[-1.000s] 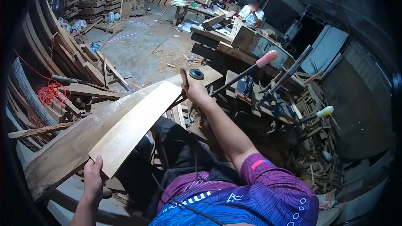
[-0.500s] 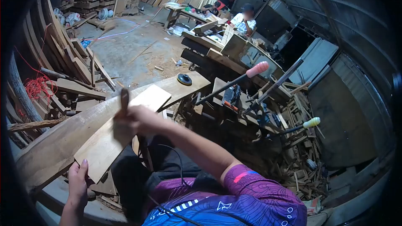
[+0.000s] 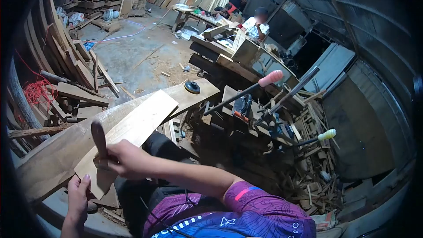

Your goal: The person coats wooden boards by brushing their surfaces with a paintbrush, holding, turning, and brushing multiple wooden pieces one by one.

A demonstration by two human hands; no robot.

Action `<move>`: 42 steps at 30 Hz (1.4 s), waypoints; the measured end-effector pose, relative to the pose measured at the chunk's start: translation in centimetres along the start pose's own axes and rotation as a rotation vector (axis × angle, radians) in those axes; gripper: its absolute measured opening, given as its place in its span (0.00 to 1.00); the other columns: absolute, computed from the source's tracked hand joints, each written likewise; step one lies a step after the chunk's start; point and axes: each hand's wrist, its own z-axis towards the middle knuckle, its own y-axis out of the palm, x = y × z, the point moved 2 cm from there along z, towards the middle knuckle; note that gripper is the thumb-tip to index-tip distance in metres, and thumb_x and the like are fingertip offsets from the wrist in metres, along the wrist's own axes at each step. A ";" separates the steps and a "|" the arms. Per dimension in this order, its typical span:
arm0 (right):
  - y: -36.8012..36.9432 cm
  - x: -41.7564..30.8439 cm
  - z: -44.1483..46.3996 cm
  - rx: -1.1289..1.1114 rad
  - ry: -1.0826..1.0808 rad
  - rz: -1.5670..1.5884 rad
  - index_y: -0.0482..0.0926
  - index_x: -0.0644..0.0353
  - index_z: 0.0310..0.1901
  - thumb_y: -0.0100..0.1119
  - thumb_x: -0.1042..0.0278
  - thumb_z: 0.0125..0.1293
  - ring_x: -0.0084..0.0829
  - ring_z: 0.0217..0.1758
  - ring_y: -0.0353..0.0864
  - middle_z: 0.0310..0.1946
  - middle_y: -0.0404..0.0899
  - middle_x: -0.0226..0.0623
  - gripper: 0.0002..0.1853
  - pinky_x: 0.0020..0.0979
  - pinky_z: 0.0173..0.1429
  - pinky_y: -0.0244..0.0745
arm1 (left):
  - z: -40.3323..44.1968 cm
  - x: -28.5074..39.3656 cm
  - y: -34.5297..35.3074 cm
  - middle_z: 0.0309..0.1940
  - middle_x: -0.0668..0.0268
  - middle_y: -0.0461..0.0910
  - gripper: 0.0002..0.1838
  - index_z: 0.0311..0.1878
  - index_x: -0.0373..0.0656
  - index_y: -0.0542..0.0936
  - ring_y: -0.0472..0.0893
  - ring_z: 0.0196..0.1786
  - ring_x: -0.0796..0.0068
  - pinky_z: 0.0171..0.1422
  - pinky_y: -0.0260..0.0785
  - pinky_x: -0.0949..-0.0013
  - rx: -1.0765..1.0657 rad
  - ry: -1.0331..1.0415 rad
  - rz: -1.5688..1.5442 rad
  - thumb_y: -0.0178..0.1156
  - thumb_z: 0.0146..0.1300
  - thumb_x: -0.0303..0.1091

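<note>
A pale, smooth board (image 3: 143,119) lies slanted over a thicker, darker plank (image 3: 50,165). At the board's near lower end, my left hand (image 3: 78,196) grips its edge, thumb on top. My right hand (image 3: 128,158) is closed around a tool with a dark rounded handle (image 3: 98,134) that sticks up past the fist. The tool's lower part is at the board's surface near the left hand; its working end is mostly hidden, so its kind is unclear. Toward the plank's far end rests a round black sanding pad (image 3: 192,87).
Two clamp bars with a pink handle (image 3: 271,78) and a yellow handle (image 3: 327,135) jut out at right. Wood scraps (image 3: 308,185) are heaped below. Red string (image 3: 39,92) and leaning boards (image 3: 66,57) are at left. A person (image 3: 257,26) sits behind a far bench.
My right hand has moved down and left along the board with the tool, closer to my left hand. My left hand still holds the board's end.
</note>
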 end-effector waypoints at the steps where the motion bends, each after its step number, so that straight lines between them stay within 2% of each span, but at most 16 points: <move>1: -0.9 1.5 0.8 0.027 0.064 0.020 0.82 0.65 0.42 0.59 0.68 0.63 0.34 0.35 0.85 0.32 0.85 0.48 0.10 0.36 0.43 0.78 | 0.1 0.5 0.1 0.38 0.67 0.80 0.15 0.52 0.38 0.76 0.82 0.37 0.79 0.39 0.80 0.68 -0.004 0.004 0.006 0.53 0.74 0.40; 3: -4.5 5.3 1.7 0.253 0.167 -0.041 0.82 0.66 0.44 0.57 0.69 0.62 0.31 0.35 0.84 0.30 0.85 0.45 0.12 0.34 0.44 0.78 | -0.1 1.2 0.3 0.31 0.68 0.80 0.14 0.49 0.39 0.76 0.80 0.27 0.80 0.26 0.74 0.73 -0.016 -0.043 0.016 0.53 0.74 0.41; 5: -10.1 7.3 1.5 0.356 0.385 -0.551 0.84 0.58 0.45 0.55 0.65 0.63 0.47 0.38 0.86 0.33 0.85 0.51 0.13 0.41 0.43 0.80 | 0.1 0.2 -0.1 0.23 0.69 0.79 0.15 0.46 0.39 0.75 0.77 0.17 0.81 0.13 0.65 0.79 0.011 -0.079 -0.029 0.54 0.73 0.43; 7: -14.9 11.5 0.9 0.423 0.505 -1.025 0.86 0.51 0.44 0.55 0.62 0.63 0.53 0.37 0.85 0.33 0.85 0.49 0.13 0.49 0.42 0.80 | -0.3 0.8 0.2 0.23 0.70 0.77 0.15 0.46 0.40 0.76 0.75 0.15 0.83 0.14 0.66 0.80 0.013 -0.092 -0.028 0.55 0.73 0.44; 10: -18.4 15.7 -0.6 0.459 0.634 -1.139 0.87 0.55 0.36 0.58 0.66 0.59 0.48 0.38 0.87 0.33 0.85 0.46 0.09 0.46 0.42 0.82 | -0.7 0.8 -0.1 0.23 0.71 0.77 0.18 0.47 0.39 0.75 0.73 0.14 0.85 0.15 0.68 0.80 -0.013 -0.148 0.012 0.57 0.71 0.47; 12: -15.5 12.4 -0.6 0.336 0.537 -1.060 0.85 0.59 0.34 0.60 0.66 0.58 0.47 0.35 0.87 0.32 0.85 0.45 0.07 0.45 0.40 0.82 | -0.6 0.9 -0.4 0.25 0.70 0.78 0.21 0.50 0.38 0.72 0.75 0.16 0.85 0.15 0.71 0.79 -0.044 -0.135 0.000 0.60 0.69 0.48; 14: -10.1 11.7 -0.9 0.456 0.157 -0.885 0.78 0.61 0.35 0.59 0.67 0.59 0.46 0.32 0.86 0.29 0.83 0.44 0.07 0.45 0.35 0.81 | 0.1 0.2 -1.5 0.26 0.67 0.78 0.23 0.52 0.37 0.69 0.77 0.17 0.83 0.15 0.73 0.77 -0.108 -0.168 0.008 0.61 0.68 0.47; 16: -3.8 9.5 -0.2 0.433 -0.014 -0.968 0.76 0.60 0.39 0.57 0.67 0.59 0.41 0.32 0.86 0.27 0.81 0.40 0.08 0.39 0.31 0.81 | 0.6 -0.7 -2.9 0.33 0.55 0.82 0.28 0.59 0.30 0.65 0.86 0.25 0.67 0.16 0.77 0.72 -0.182 -0.129 -0.066 0.62 0.68 0.42; 18: 0.1 6.0 -0.4 0.260 -0.158 -0.647 0.78 0.57 0.43 0.58 0.69 0.58 0.41 0.35 0.86 0.30 0.82 0.42 0.11 0.42 0.34 0.80 | 0.9 -0.6 -3.2 0.30 0.58 0.80 0.26 0.56 0.33 0.66 0.82 0.20 0.71 0.14 0.72 0.73 -0.146 -0.135 -0.062 0.64 0.67 0.42; 22: -1.9 6.6 0.8 0.055 -0.077 -0.288 0.80 0.55 0.51 0.66 0.68 0.49 0.47 0.36 0.85 0.31 0.83 0.46 0.24 0.45 0.42 0.79 | 0.6 -1.7 -4.3 0.27 0.71 0.72 0.16 0.44 0.40 0.70 0.65 0.17 0.88 0.17 0.57 0.81 0.005 -0.202 0.220 0.65 0.67 0.39; 24: -7.8 8.1 0.9 0.121 0.278 -0.060 0.81 0.59 0.49 0.65 0.69 0.48 0.38 0.33 0.85 0.30 0.84 0.45 0.22 0.37 0.40 0.79 | 0.1 0.9 -1.9 0.23 0.75 0.70 0.14 0.47 0.39 0.73 0.62 0.16 0.90 0.15 0.53 0.84 -0.038 -0.278 0.110 0.62 0.69 0.38; 27: -14.9 13.1 0.1 0.611 0.385 -0.700 0.84 0.56 0.44 0.59 0.63 0.62 0.46 0.35 0.87 0.31 0.85 0.49 0.11 0.41 0.40 0.80 | -0.6 2.4 -0.3 0.25 0.74 0.72 0.19 0.53 0.38 0.73 0.65 0.17 0.92 0.13 0.54 0.85 -0.038 -0.299 0.055 0.61 0.70 0.42; 30: -14.6 12.2 -0.1 0.619 0.489 -0.900 0.85 0.51 0.47 0.56 0.61 0.65 0.50 0.34 0.85 0.29 0.84 0.48 0.13 0.47 0.39 0.79 | -0.2 2.1 0.1 0.31 0.74 0.75 0.17 0.50 0.41 0.74 0.80 0.26 0.84 0.18 0.65 0.83 -0.112 -0.262 -0.031 0.62 0.70 0.44; 36: 2.9 3.3 0.5 0.182 -0.225 -0.547 0.79 0.53 0.50 0.60 0.68 0.59 0.46 0.39 0.86 0.36 0.83 0.43 0.16 0.45 0.41 0.80 | 0.0 1.0 0.3 0.26 0.76 0.74 0.19 0.50 0.43 0.74 0.76 0.22 0.89 0.19 0.70 0.82 -0.090 -0.197 -0.084 0.64 0.68 0.48; 37: 3.0 0.6 0.5 0.026 -0.210 -0.397 0.79 0.57 0.39 0.61 0.59 0.58 0.46 0.39 0.86 0.29 0.82 0.45 0.12 0.46 0.41 0.79 | 0.2 -0.3 -0.8 0.28 0.73 0.77 0.20 0.50 0.43 0.74 0.78 0.23 0.86 0.19 0.71 0.81 -0.169 -0.154 -0.094 0.63 0.68 0.49; 42: -1.1 4.8 1.7 0.105 -0.121 -0.056 0.83 0.56 0.49 0.62 0.60 0.63 0.48 0.38 0.86 0.35 0.85 0.45 0.15 0.39 0.45 0.80 | 0.4 0.8 0.3 0.42 0.52 0.83 0.21 0.61 0.34 0.68 0.88 0.36 0.60 0.24 0.81 0.71 -0.278 -0.199 -0.367 0.54 0.74 0.40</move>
